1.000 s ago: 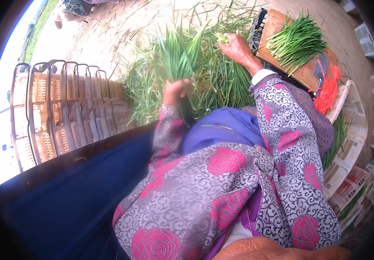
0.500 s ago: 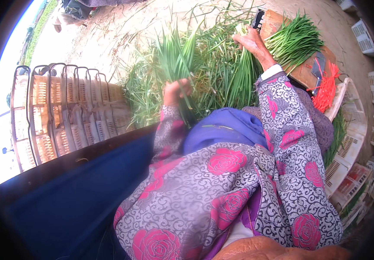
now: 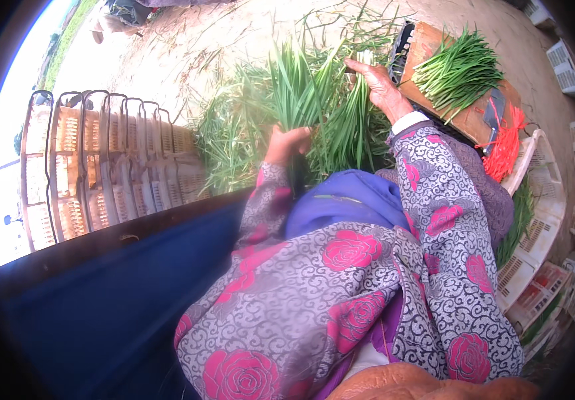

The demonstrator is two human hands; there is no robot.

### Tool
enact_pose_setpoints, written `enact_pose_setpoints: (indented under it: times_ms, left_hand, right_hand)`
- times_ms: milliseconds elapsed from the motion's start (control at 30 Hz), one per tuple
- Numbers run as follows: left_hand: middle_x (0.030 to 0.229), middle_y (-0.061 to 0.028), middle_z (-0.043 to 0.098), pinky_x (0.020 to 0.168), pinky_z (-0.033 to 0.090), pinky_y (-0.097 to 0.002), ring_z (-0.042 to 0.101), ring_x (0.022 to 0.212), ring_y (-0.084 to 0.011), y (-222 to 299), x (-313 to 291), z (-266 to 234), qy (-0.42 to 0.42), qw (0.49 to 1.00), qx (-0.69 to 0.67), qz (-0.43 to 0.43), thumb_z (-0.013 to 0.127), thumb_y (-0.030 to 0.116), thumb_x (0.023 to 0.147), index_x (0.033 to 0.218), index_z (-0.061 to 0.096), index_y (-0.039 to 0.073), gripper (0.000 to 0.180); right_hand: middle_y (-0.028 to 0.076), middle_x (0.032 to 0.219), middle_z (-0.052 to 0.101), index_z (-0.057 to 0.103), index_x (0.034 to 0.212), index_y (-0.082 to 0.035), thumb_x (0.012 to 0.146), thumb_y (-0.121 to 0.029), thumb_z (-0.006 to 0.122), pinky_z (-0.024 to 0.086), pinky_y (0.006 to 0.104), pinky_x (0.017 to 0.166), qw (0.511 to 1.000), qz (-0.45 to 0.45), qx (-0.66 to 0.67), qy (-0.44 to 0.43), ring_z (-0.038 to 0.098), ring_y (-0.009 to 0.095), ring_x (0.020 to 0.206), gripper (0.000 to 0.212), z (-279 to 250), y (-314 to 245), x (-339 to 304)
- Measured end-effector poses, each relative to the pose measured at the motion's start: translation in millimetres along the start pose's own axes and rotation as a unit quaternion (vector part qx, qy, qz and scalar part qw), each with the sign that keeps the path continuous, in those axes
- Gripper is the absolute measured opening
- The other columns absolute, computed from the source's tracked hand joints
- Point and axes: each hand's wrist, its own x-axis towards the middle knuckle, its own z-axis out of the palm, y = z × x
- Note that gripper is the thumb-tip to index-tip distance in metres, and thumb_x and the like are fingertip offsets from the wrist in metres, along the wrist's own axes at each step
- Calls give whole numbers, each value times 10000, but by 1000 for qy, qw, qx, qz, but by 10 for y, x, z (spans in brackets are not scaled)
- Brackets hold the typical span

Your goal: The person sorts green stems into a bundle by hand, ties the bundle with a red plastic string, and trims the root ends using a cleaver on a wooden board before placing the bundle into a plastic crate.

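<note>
My left hand (image 3: 287,144) is closed around a bunch of long green chives (image 3: 292,87), whose leaves stand upward. Just right of it, my right hand (image 3: 382,90) grips another bunch of chives (image 3: 351,133), with pale stem ends at the top and leaves hanging down. The two bunches are close together, their leaves nearly meeting. Some of the fingers of both hands are hidden by leaves. A neat pile of chives (image 3: 457,73) lies on a brown board (image 3: 427,40) to the right of my right hand.
Loose green leaves and dry stalks (image 3: 234,133) cover the ground ahead. Stacked plastic crates (image 3: 114,167) with dark metal handles stand at the left, behind a blue sheet (image 3: 121,293). Red strings (image 3: 504,150) hang off the board. More white crates (image 3: 541,220) line the right.
My left hand has moved right with its bunch, toward the other one. My right hand has shifted slightly left and down, still holding its chives. The view has tilted a little.
</note>
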Motion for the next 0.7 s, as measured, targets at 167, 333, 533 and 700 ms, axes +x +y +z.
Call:
enact_pose_setpoints:
  times_ms: [167,333,533,700]
  left_hand:
    - [577,-20,535,469,400,-267,453,448,-108,42,27,-5,-5,999,54,-3,729,116,820,838,596,51,149]
    - [842,-86,730,610,537,-274,673,656,-158,-12,20,11,30,999,33,-27,757,83,774,1074,688,-10,321]
    - [941,-101,748,723,565,-298,707,778,-177,-25,62,-98,29,999,37,-9,752,92,768,1111,690,-24,367]
    - [980,-122,756,764,573,-303,720,822,-183,28,26,24,-10,999,41,-27,746,76,777,1122,694,-32,365]
  right_hand:
    - [84,875,716,717,996,-29,855,-252,786,588,340,619,997,-71,-21,12,673,171,686,273,-319,-68,170]
    - [115,911,719,666,984,-13,923,-178,687,620,391,640,986,-24,138,-88,684,203,681,177,39,-371,-165]
    - [45,804,663,686,1003,-11,866,-344,798,501,298,519,980,-100,-172,0,591,116,572,377,-296,-398,-23]
    - [57,848,677,684,1042,9,837,-262,819,462,275,533,964,-138,-191,-121,587,113,584,366,240,-321,-339]
